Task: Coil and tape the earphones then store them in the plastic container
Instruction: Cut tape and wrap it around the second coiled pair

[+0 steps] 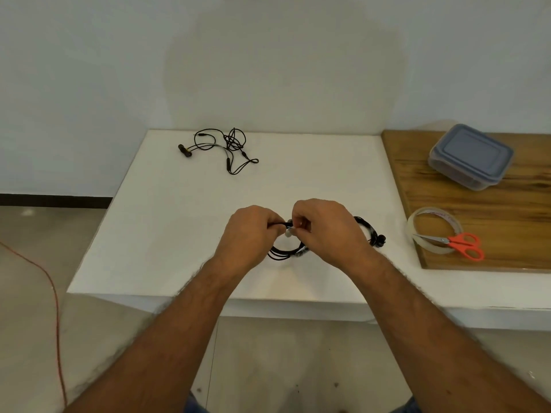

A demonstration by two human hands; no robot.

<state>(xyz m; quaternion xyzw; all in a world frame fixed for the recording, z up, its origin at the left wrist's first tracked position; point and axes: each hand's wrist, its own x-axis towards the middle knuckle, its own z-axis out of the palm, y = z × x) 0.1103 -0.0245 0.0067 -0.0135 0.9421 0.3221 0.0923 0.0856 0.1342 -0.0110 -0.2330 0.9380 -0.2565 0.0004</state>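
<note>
1. While both hands meet over the near middle of the white table (167, 234), the left hand (247, 234) pinches the coiled earphones (286, 251) at the top of the loop, fingers closed on the black cable.
2. The right hand (325, 231) is closed on the same spot, pressing a small whitish piece of tape (290, 233) around the bundled strands. How far it is wrapped, can't tell; fingers hide it.
3. The coil is lifted or resting just above the table surface, with the earbud end (378, 241) sticking out to the right beyond the right hand.
4. Judgement: coiling done for this pair, taping in progress, storing not started.
5. Further right, on the wooden board (507, 210), the tape roll (417, 222) lies with red-handled scissors (459, 242) resting across it.
6. Behind them, the plastic container (471, 156) sits with its lid on, well apart from the hands. It needs opening before anything goes in.
7. At the far left of the table, a second pair of earphones (220, 147) lies loose and tangled: not coiled, likely left to do.
</note>
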